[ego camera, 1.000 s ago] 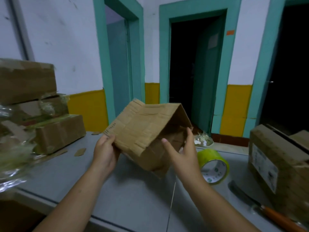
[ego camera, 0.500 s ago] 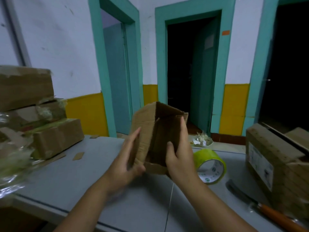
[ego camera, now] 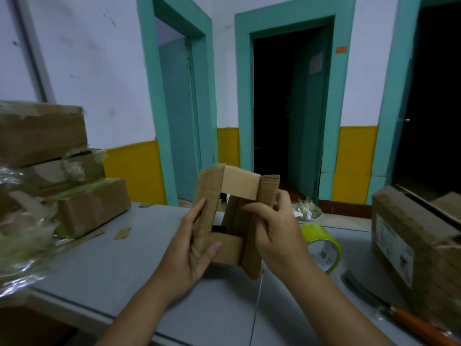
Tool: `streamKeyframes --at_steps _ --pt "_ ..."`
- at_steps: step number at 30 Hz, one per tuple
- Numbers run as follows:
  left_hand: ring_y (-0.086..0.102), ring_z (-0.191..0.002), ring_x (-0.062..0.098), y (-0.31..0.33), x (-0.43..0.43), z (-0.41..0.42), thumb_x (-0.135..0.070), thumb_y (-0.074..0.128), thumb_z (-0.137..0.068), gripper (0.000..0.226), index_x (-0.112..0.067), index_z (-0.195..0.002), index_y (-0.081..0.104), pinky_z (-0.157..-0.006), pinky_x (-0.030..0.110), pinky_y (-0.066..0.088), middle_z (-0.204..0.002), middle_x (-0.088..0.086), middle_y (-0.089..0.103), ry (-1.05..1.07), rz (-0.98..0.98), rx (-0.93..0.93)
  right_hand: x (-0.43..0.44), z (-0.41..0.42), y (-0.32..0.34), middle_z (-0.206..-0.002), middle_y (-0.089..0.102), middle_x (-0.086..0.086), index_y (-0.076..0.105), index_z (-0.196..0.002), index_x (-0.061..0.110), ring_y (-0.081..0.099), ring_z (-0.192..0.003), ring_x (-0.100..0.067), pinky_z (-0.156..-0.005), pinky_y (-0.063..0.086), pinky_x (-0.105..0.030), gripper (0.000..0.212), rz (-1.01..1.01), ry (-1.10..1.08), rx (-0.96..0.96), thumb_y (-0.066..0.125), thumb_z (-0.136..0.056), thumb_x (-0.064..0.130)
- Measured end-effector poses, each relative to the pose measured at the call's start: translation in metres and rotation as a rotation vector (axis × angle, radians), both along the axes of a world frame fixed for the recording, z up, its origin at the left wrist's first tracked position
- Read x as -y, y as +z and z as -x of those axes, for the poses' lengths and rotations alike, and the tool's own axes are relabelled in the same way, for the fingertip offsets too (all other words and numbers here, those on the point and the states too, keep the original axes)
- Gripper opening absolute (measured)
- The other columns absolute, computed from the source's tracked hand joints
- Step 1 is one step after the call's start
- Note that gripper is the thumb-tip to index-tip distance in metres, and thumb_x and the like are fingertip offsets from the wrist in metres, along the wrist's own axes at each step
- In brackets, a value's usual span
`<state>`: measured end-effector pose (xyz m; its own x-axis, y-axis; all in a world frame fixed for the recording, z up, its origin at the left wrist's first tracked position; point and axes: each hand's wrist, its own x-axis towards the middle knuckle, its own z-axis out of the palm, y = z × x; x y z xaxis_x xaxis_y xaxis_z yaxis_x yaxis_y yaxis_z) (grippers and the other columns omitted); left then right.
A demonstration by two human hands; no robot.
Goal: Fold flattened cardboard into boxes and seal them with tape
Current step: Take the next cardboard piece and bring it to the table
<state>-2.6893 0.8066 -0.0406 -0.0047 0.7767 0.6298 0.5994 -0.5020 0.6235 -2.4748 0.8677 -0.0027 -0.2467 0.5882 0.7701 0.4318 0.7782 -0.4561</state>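
A small brown cardboard box (ego camera: pixel 239 186) is held upright above the grey table (ego camera: pixel 104 265), its open end toward me with flaps partly folded in. My left hand (ego camera: pixel 192 245) holds its left wall, fingers flat along the outside and thumb pressing the lower flap. My right hand (ego camera: pixel 277 233) grips the right wall, fingers curled over its edge into the opening. A roll of yellow-green tape (ego camera: pixel 324 245) lies on the table just right of my right hand.
Stacked taped cardboard boxes (ego camera: pixel 50 171) and crumpled clear plastic (ego camera: pixel 22 245) fill the table's left side. A larger labelled box (ego camera: pixel 409 236) stands at the right. A knife with an orange handle (ego camera: pixel 409 320) lies at the front right. Cardboard scraps (ego camera: pixel 122 233) lie near the stack.
The cardboard has gone from a slanted half-flat sheet to an upright squared box. Both hands have shifted onto its side walls and the end flaps have folded inward.
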Motion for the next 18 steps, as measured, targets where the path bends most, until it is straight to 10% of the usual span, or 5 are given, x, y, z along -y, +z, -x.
streamKeyframes --at_steps 8,10,13,18 --pt "0.021 -0.144 -0.017 0.003 0.007 0.003 -0.056 0.097 -0.062 0.125 -0.067 -0.154 0.013 -0.111 0.019 0.037 -0.164 -0.031 0.002 -0.046 0.145 -0.094 0.013 0.009 -0.005 -0.147 0.050 0.013 0.029 -0.148 0.050 0.061 -0.119 -0.006 -0.093 0.059 -0.041 0.050 0.128 0.233 -0.067 0.046 -0.108 0.026" --pt "0.029 -0.146 -0.010 0.003 0.008 0.002 -0.059 0.088 -0.073 0.106 -0.062 -0.156 0.021 -0.112 0.024 0.044 -0.165 -0.023 0.012 -0.080 0.079 -0.032 0.017 0.015 -0.007 -0.147 0.053 0.020 0.025 -0.152 0.045 0.056 -0.132 -0.003 -0.103 0.054 -0.042 0.054 0.205 0.380 -0.236 0.047 -0.109 0.020" --pt "0.041 -0.142 -0.003 0.002 0.006 -0.003 -0.035 0.069 -0.096 0.067 -0.062 -0.147 0.035 -0.107 0.028 0.052 -0.157 -0.018 0.033 0.014 -0.064 0.074 0.016 0.023 -0.008 -0.154 0.048 0.019 0.023 -0.153 0.048 0.055 -0.135 -0.007 -0.102 0.056 -0.046 0.077 0.335 0.437 -0.403 0.067 -0.100 0.015" --pt "0.042 -0.144 -0.001 -0.001 0.005 -0.003 -0.006 0.076 -0.092 0.102 -0.051 -0.159 0.014 -0.107 0.020 0.049 -0.155 -0.019 0.039 -0.008 -0.029 0.114 0.007 0.026 -0.015 -0.126 0.064 0.021 0.045 -0.141 0.043 0.065 -0.111 0.000 -0.084 0.057 -0.026 0.085 0.396 0.343 -0.353 0.092 -0.076 0.019"
